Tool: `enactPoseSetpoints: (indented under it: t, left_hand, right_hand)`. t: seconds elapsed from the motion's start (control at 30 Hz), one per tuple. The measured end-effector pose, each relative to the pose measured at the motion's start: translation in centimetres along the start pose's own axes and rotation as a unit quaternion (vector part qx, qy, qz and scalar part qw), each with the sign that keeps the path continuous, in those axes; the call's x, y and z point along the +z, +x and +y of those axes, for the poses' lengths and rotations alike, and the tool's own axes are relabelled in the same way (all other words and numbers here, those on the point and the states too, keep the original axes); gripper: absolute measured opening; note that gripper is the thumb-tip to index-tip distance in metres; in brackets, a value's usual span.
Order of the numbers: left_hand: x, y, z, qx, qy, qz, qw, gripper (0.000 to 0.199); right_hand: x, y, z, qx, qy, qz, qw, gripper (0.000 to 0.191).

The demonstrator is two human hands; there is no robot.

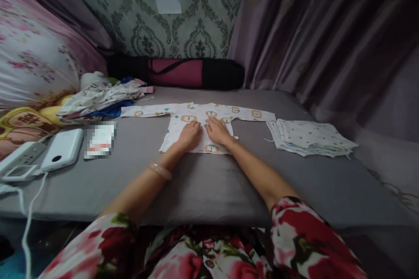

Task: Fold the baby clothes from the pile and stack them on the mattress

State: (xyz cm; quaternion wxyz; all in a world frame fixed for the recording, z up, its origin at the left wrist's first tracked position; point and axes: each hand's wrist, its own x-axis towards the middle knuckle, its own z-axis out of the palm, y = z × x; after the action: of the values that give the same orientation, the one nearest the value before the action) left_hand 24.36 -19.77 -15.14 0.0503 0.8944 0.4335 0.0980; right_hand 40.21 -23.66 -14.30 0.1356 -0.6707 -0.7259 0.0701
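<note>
A small white long-sleeved shirt (176, 133) with a tan and green print lies spread flat on the grey sheet, both sleeves stretched out to the sides. My left hand (190, 134) rests on the left half of its body, with the palm down. Beside it, my right hand (218, 131) lies flat on the right half, fingers apart and pointing away from me. Neither hand grasps the cloth. The end of the right sleeve reaches close to a stack of folded white clothes (310, 138) with a small print.
At the left lie a crumpled pile of clothes (101, 98), a white power bank (63, 150), a power strip (19, 159) with cables, and a blurred-out packet (100, 139). A black and maroon long bag (178, 73) lies along the wall. Curtains (294, 30) hang at the right.
</note>
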Motion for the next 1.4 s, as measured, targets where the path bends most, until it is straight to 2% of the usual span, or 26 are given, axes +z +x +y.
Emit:
enactPoseSetpoints:
  t: [0.1, 0.2, 0.37, 0.5, 0.6, 0.73, 0.83, 0.9, 0.97, 1.03, 1.1, 1.17, 1.27, 1.4]
  left_hand:
    - [2.4, -0.8, 1.3, -0.035, 0.014, -0.001, 0.999, 0.048]
    - [2.9, -2.9, 0.7, -0.013, 0.019, -0.028, 0.999, 0.056]
    - [1.8, -5.7, -0.2, 0.031, 0.012, -0.064, 0.997, 0.066]
    - [1.6, -7.4, -0.1, 0.072, 0.012, -0.066, 0.995, 0.061]
    - [1.3, -9.2, 0.0, 0.088, 0.001, -0.088, 0.992, 0.059]
    - [-1.0, -10.5, 0.1, 0.111, -0.034, -0.118, 0.986, 0.061]
    - [-3.9, -8.5, -0.1, 0.131, -0.104, -0.160, 0.973, 0.053]
    - [-5.2, -5.6, -0.8, 0.131, -0.165, -0.203, 0.956, 0.051]
    - [-5.3, -1.8, -1.9, 0.101, -0.207, -0.204, 0.952, 0.048]
    - [-4.3, 2.2, -3.4, 0.051, -0.192, -0.113, 0.973, 0.040]
    - [-2.6, 5.8, -4.9, 0.019, -0.166, -0.027, 0.986, 0.028]
    - [-0.8, 8.5, -6.0, 0.014, -0.127, -0.008, 0.992, 0.027]
    - [1.4, 11.0, -6.8, 0.011, -0.067, 0.002, 0.998, 0.030]
    - [3.5, 12.3, -7.0, -0.078, -0.017, 0.017, 0.997, 0.046]
  right_hand:
    - [2.3, 0.2, -0.7, 0.026, -0.020, -0.011, 0.999, 0.051]
    - [2.7, -1.8, -0.6, -0.009, -0.026, -0.025, 0.999, 0.054]
    - [1.4, -5.4, -0.7, -0.067, -0.026, -0.060, 0.996, 0.054]
    - [0.6, -7.8, -1.1, -0.108, -0.011, -0.084, 0.991, 0.055]
    - [-0.1, -10.1, -1.4, -0.140, 0.015, -0.111, 0.984, 0.057]
    - [-2.1, -12.1, -1.3, -0.174, 0.058, -0.152, 0.971, 0.062]
    - [-3.8, -10.4, -0.7, -0.206, 0.098, -0.190, 0.955, 0.050]
    - [-4.3, -7.6, 0.1, -0.217, 0.127, -0.208, 0.945, 0.036]
    - [-3.9, -4.1, 1.0, -0.186, 0.131, -0.175, 0.958, 0.035]
    - [-2.7, -0.5, 2.0, -0.115, 0.097, -0.086, 0.985, 0.037]
    - [-1.2, 2.6, 2.9, -0.047, 0.051, -0.027, 0.997, 0.043]
    - [0.2, 5.0, 3.6, -0.005, 0.012, -0.014, 1.000, 0.050]
    - [1.6, 7.6, 4.4, 0.028, -0.014, -0.023, 0.999, 0.057]
    - [2.7, 9.5, 5.0, 0.043, -0.016, -0.010, 0.999, 0.063]
